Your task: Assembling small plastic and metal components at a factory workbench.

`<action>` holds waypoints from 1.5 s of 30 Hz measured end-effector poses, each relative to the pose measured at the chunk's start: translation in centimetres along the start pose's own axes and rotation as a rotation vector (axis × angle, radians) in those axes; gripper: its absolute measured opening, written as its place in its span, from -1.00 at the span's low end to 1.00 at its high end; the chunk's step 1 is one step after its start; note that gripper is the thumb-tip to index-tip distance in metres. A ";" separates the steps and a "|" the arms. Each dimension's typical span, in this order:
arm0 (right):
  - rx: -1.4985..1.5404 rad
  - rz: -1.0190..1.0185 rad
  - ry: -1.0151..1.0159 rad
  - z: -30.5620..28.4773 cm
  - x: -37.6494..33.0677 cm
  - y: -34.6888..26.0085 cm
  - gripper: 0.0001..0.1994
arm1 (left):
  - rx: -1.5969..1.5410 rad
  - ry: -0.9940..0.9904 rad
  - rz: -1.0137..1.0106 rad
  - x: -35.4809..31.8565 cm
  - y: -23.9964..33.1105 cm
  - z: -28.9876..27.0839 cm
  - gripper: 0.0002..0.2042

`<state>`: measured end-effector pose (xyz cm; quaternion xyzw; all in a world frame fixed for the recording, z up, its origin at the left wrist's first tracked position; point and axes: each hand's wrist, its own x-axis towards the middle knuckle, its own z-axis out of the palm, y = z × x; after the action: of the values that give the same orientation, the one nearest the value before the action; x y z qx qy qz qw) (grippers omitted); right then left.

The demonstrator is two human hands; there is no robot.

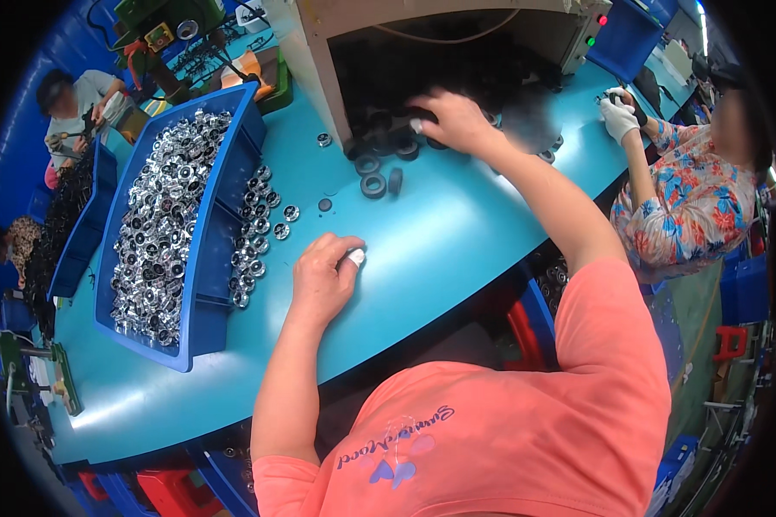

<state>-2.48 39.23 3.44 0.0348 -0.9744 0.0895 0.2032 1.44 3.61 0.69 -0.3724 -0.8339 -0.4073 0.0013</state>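
My left hand (323,276) rests on the blue table (440,241), fingers curled, with a taped fingertip; whether it holds a small part I cannot tell. Next to it, small shiny metal rings (254,228) lie in rows. My right hand (453,121) reaches into the open front of a beige machine box (319,34), fingers on a pile of black rubber rings (388,138). A few black rings (373,183) lie loose on the table between my hands.
A blue bin (203,258) full of shiny metal rings stands at the left. A person in a flowered shirt (690,198) with a white glove works at the right. Another person (73,103) sits at the far left by a second blue bin (82,228).
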 end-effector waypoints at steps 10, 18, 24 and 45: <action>-0.209 0.275 0.448 1.3 8.1 -0.4 -0.67 | -0.158 0.017 -0.077 -0.3 -0.4 -0.4 -0.84; 0.240 -0.457 0.085 3.8 1.1 -13.1 -0.53 | -0.018 0.040 0.053 -0.5 -0.3 0.1 -0.80; 0.240 -0.328 -0.165 8.2 5.9 -15.8 -0.51 | -0.045 0.016 0.040 0.1 0.5 -0.3 -0.80; 0.289 0.229 0.266 5.1 7.1 -0.4 -0.57 | -0.099 -0.005 -0.034 -0.1 0.1 -0.2 -0.78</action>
<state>-10.95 37.65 1.78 -0.0596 -0.9138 0.2543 0.3112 1.49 3.45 0.91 -0.3588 -0.8189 -0.4471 -0.0264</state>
